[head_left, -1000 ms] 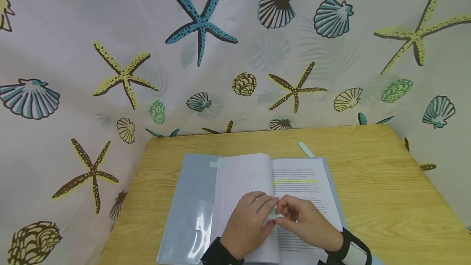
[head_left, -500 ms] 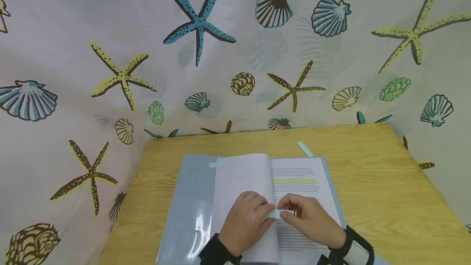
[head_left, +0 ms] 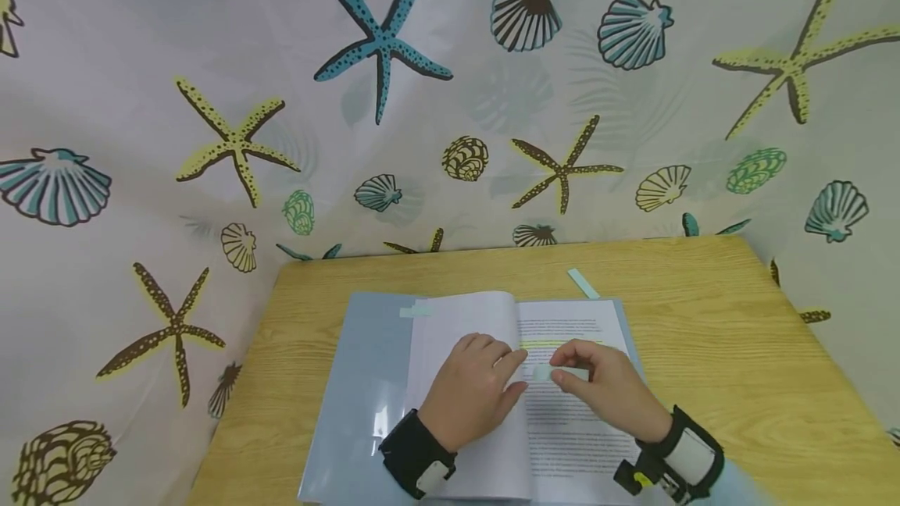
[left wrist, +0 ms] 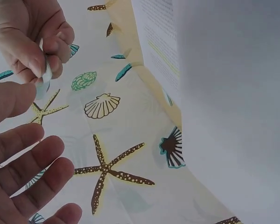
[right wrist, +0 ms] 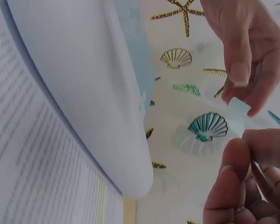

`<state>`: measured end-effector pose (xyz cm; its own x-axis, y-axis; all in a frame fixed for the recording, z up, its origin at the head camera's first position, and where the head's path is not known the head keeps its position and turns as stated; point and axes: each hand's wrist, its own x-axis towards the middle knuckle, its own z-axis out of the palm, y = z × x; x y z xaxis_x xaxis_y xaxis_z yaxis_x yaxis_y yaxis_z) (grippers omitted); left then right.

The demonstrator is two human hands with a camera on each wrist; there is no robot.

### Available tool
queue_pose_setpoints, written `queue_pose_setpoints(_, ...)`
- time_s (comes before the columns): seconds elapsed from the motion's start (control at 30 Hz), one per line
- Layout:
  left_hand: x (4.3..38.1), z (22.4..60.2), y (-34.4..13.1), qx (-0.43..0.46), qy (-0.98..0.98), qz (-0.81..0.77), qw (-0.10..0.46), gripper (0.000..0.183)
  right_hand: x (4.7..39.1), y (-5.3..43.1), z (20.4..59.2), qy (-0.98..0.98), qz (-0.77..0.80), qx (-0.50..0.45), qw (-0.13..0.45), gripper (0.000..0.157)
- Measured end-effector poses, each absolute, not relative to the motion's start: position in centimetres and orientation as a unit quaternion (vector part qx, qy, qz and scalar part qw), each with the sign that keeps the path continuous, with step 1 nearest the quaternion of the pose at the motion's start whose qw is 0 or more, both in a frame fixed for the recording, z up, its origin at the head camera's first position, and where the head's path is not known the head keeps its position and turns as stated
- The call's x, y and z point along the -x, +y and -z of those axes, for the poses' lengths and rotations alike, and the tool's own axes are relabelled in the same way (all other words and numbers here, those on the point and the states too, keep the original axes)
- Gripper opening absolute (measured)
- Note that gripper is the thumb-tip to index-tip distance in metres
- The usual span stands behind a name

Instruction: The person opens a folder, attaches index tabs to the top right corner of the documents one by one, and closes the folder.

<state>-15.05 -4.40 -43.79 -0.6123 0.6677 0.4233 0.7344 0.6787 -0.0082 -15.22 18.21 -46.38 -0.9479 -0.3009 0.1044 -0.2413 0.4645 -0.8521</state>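
A pale blue-green sticky strip (head_left: pixel 541 372) is pinched between the thumb and fingertips of my right hand (head_left: pixel 608 389), over the printed right page (head_left: pixel 562 443). Its free end points left in the head view. My left hand (head_left: pixel 471 389) is above the blank left page (head_left: pixel 492 467), fingers apart and holding nothing, its fingertips close to the strip. In the left wrist view the left hand's spread fingers (left wrist: pixel 42 151) show below the right hand (left wrist: pixel 32 42). The right wrist view shows the strip (right wrist: pixel 239 108) between both hands. A yellow highlighted line (head_left: pixel 548 343) crosses the page.
The pages lie in an open clear-blue folder (head_left: pixel 351 389) on a wooden table (head_left: pixel 731 350). One similar strip (head_left: pixel 416 311) is stuck at the left page's top edge. Another strip (head_left: pixel 583 283) juts past the folder's back edge. A shell-patterned cloth (head_left: pixel 450 100) hangs behind the table.
Both hands have moved up the page, away from the person. The right hand has drawn right with the strip, and the left hand's fingers have come away from it.
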Motion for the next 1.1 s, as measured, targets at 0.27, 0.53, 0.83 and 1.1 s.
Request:
queue_pose_setpoints(0.27, 16.9, 42.7, -2.4, 0.428, -0.889, 0.023, 0.160, 0.027, 20.5, 23.1, 46.1, 0.884, 0.457, 0.091, 0.033, 0.015)
queue_pose_setpoints(0.53, 18.5, 46.1, 1.5, 0.448, -0.894, 0.008, 0.012, 0.048, 24.3, 25.4, 47.2, 0.918, 0.389, 0.059, 0.038, 0.018)
queue_pose_setpoints(0.83, 18.1, 51.7, 4.0, 0.353, -0.916, -0.136, -0.133, 0.103, 26.7, 26.6, 50.4, 0.927, 0.372, 0.013, 0.050, 0.029)
queue_pose_setpoints(1.1, 17.2, 52.2, 3.6, 0.342, -0.916, -0.155, -0.145, 0.110, 27.9, 28.1, 52.1, 0.935, 0.351, -0.010, 0.051, 0.029)
